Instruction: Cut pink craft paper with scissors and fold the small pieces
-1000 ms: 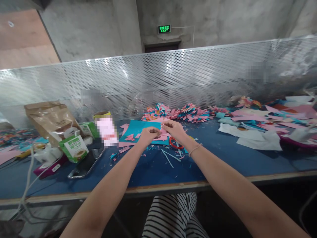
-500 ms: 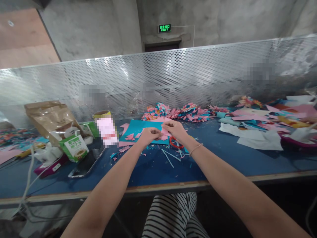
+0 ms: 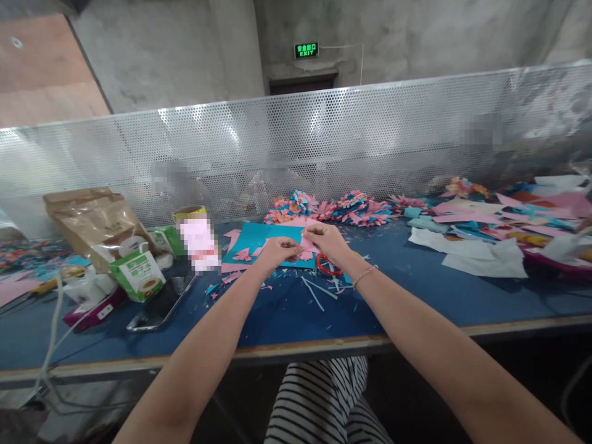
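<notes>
Above a teal sheet of paper (image 3: 259, 234), my two hands are close together over the table. The fingers of my right hand (image 3: 327, 240) are pinched on a small piece of pink paper (image 3: 307, 245). Just left of it, my left hand (image 3: 280, 251) has its thumb and fingertips pressed together; what they hold is too small to make out. Small pink cut-outs (image 3: 243, 254) lie on the teal sheet. Red-handled scissors (image 3: 328, 265) rest by my right wrist, their blades hard to see. Thin paper strips (image 3: 313, 293) are scattered nearer to me.
Pink and blue paper flower bundles (image 3: 361, 209) sit along the perforated metal screen (image 3: 296, 142). On the left are a brown paper bag (image 3: 99, 225), a green-white box (image 3: 137, 275), a phone (image 3: 161, 305) and a purple tissue pack (image 3: 97, 314). White sheets (image 3: 485, 259) lie right.
My hands stay almost in place, with only slight finger movement around the pink paper. The view has shifted very slightly.
</notes>
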### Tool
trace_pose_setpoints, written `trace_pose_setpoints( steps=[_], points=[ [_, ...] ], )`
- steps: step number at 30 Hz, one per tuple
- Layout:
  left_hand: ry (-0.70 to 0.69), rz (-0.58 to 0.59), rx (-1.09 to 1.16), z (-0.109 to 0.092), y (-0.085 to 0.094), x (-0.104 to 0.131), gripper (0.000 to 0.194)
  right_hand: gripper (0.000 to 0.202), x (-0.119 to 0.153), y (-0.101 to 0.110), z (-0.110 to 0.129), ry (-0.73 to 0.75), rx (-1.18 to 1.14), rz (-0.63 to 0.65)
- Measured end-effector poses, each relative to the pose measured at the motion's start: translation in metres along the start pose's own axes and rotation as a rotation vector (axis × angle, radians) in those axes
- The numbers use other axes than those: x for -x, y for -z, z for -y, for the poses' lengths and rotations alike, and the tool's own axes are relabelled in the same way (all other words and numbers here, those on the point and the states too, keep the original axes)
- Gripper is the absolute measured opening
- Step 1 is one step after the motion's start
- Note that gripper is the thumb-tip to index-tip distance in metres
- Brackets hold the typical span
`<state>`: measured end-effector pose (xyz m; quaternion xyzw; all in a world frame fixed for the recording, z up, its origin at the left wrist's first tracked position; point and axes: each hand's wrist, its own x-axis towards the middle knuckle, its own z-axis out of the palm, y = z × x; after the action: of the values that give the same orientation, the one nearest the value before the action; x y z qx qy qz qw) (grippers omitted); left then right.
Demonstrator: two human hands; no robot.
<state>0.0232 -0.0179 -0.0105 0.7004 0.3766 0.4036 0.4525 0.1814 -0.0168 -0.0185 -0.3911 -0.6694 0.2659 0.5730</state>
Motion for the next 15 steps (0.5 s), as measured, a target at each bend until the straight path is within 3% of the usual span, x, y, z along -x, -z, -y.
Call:
trace_pose_setpoints(
  steps=[4,15],
  points=[
    [0.067,0.051,0.077,-0.0001,0.0001,-0.0001,0.034,0.024,-0.0004,0.0002,-0.0007,-0.029,-0.067,-0.007],
    [0.049,0.076,0.045,-0.0011,0.0004,0.0014,0.031,0.024,-0.0009,0.0009,0.0001,-0.034,-0.056,0.002]
  ],
)
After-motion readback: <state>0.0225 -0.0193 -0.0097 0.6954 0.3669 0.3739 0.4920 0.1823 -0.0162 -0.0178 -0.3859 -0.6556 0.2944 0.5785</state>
